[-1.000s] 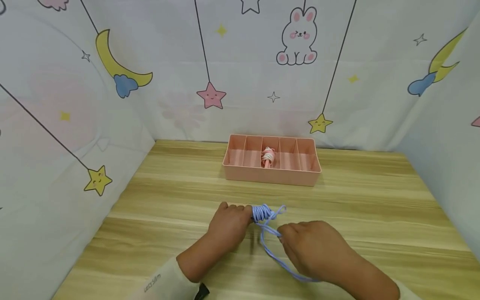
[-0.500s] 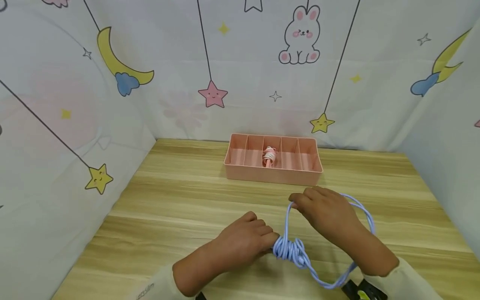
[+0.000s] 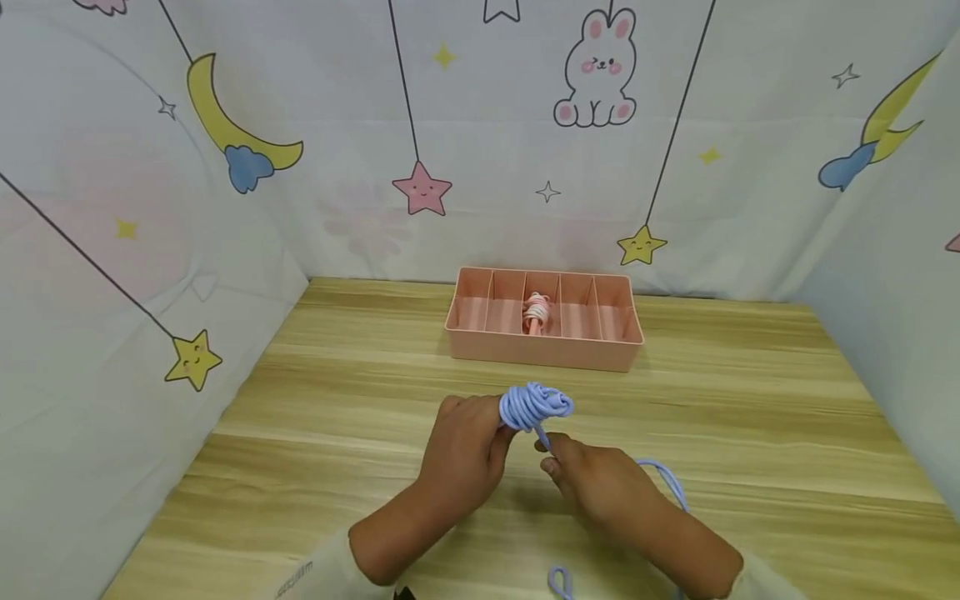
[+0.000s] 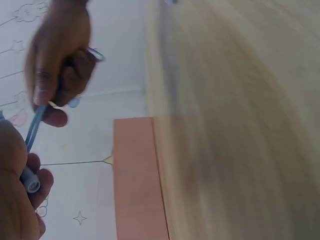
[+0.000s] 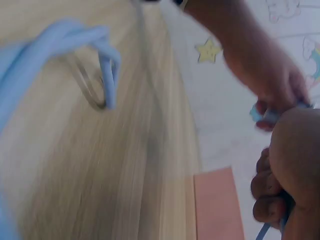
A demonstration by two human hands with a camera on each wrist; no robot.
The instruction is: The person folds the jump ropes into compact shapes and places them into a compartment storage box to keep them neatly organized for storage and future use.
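My left hand (image 3: pixel 463 450) grips the handle of a blue jump rope, whose cord is wound in a tight coil (image 3: pixel 532 406) just beyond the thumb side. In the left wrist view the handle's hollow pale end (image 4: pixel 31 182) pokes out between the fingers. Below and right of the coil, my right hand (image 3: pixel 611 483) pinches the strand (image 3: pixel 546 437) running from it. Slack cord (image 3: pixel 663 479) trails behind the right wrist, and a small loop (image 3: pixel 560 581) shows at the bottom edge. Close to the right wrist camera, the doubled cord (image 5: pixel 65 40) hangs blurred.
A pink divided box (image 3: pixel 543 350) stands at the back of the wood-grain table (image 3: pixel 360 367). Its middle compartment holds a pink-and-white rope bundle (image 3: pixel 537 310) with a pink handle. Printed white cloth (image 3: pixel 480 233) encloses the table at the back and sides.
My right hand swings up over the coil, then comes back down below it, drawing the strand round. The left hand shifts right and down, then returns up and left; the coil looks fuller.
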